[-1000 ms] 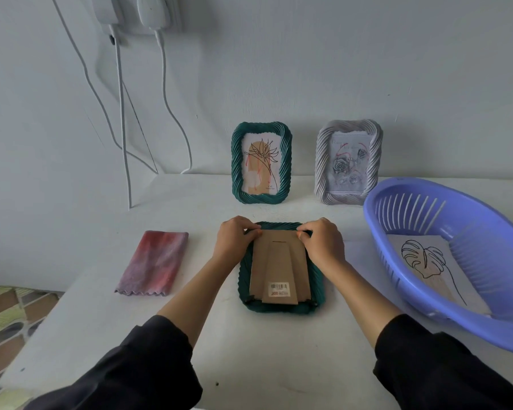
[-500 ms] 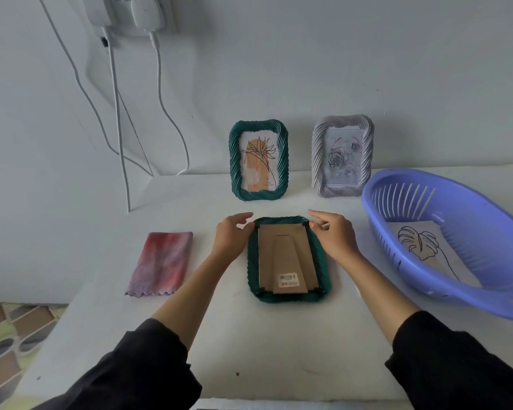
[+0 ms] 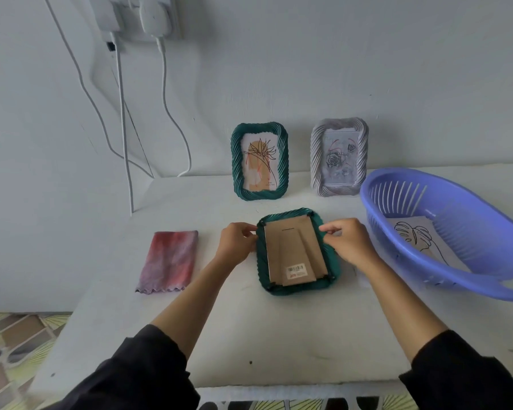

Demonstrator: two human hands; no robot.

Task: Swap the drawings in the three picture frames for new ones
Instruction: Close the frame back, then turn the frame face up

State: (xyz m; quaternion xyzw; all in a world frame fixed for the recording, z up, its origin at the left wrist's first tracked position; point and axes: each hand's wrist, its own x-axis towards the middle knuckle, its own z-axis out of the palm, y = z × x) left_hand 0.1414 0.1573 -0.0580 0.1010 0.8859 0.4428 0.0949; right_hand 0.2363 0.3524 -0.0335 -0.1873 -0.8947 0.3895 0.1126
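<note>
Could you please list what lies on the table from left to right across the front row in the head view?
Cloth → left hand → face-down green frame → right hand → purple basket holding a leaf drawing.

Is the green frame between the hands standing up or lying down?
Lying face down: the green frame rests flat on the table, its brown cardboard backing facing up.

Pale wall point(image 3: 338, 54) with plugged chargers point(image 3: 154, 16), white table point(image 3: 279, 335), patterned tile floor point(image 3: 9, 341)
</note>
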